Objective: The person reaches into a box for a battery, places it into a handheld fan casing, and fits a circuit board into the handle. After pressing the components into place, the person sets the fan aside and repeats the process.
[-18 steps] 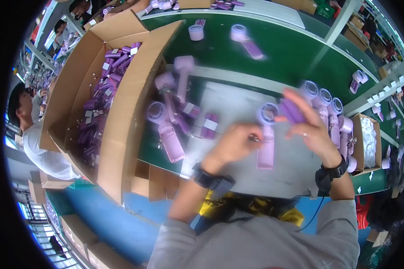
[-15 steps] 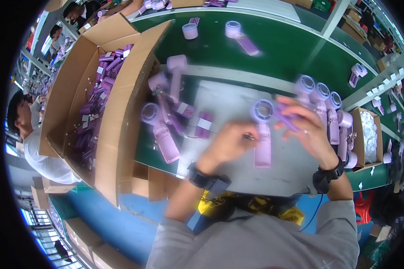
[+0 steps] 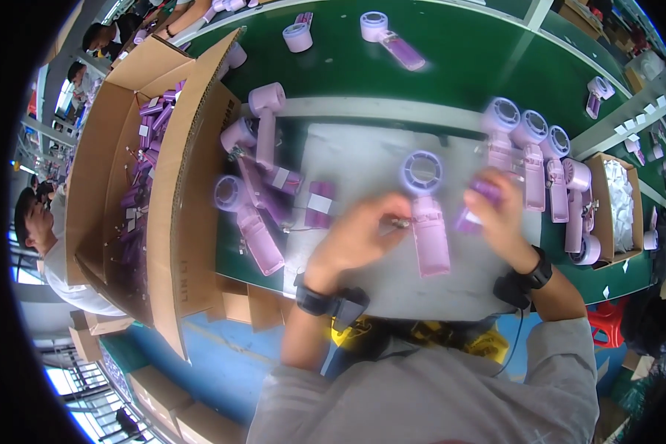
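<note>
Two bare hands work over a grey mat [image 3: 385,292] at the middle of the near edge of a green desk [image 3: 581,277]. A lilac handheld-fan body [image 3: 431,233] lies on the mat between them, its round, ring-shaped head toward the desk's far edge and its handle toward the near edge. The left hand [image 3: 362,235], just left of the handle, has its fingers pinched on a small metallic part [image 3: 399,223]; blur hides whether they touch the body. The right hand [image 3: 505,218], right of the body, has its fingers clamped on a purple cylinder pack [image 3: 485,194]. Another purple pack [image 3: 320,205], with a white label, lies by the mat's left edge. Toward the desk's left edge, more fan bodies lie beside a large open carton [image 3: 200,192] of purple packs. Toward the right edge, a row of lilac fans [image 3: 533,177] lies near a small box [image 3: 606,214] of white pieces.
</note>
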Demonstrator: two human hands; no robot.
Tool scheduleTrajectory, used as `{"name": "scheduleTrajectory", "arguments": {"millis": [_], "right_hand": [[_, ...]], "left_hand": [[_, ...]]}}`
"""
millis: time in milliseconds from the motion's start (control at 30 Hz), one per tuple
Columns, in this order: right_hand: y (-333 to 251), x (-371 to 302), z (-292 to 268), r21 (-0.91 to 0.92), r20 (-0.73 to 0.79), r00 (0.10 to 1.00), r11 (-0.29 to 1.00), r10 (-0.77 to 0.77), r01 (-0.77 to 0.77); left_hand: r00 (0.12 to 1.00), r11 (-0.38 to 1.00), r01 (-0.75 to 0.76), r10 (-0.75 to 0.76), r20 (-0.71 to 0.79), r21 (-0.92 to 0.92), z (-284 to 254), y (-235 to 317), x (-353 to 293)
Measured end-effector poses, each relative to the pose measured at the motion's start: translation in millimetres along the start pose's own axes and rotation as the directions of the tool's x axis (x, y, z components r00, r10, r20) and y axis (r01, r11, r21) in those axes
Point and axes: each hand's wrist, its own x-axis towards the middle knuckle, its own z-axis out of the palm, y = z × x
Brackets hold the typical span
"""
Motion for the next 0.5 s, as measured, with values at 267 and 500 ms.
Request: {"name": "scheduleTrajectory", "arguments": {"millis": [267, 500], "right_hand": [[-9, -3, 22, -0.244, 0.104, 0.965, 0.935, -0.24, 0.259], [-11, -4, 25, -0.407, 0.332, 0.895, 0.811, -0.298, 0.421]], "left_hand": [[0.998, 0.997, -0.03, 0.026, 0.053, 0.073, -3, 1, -3], [0.987, 0.98, -0.153, 0.144, 0.075, 0.131, -4, 3, -2]]}}
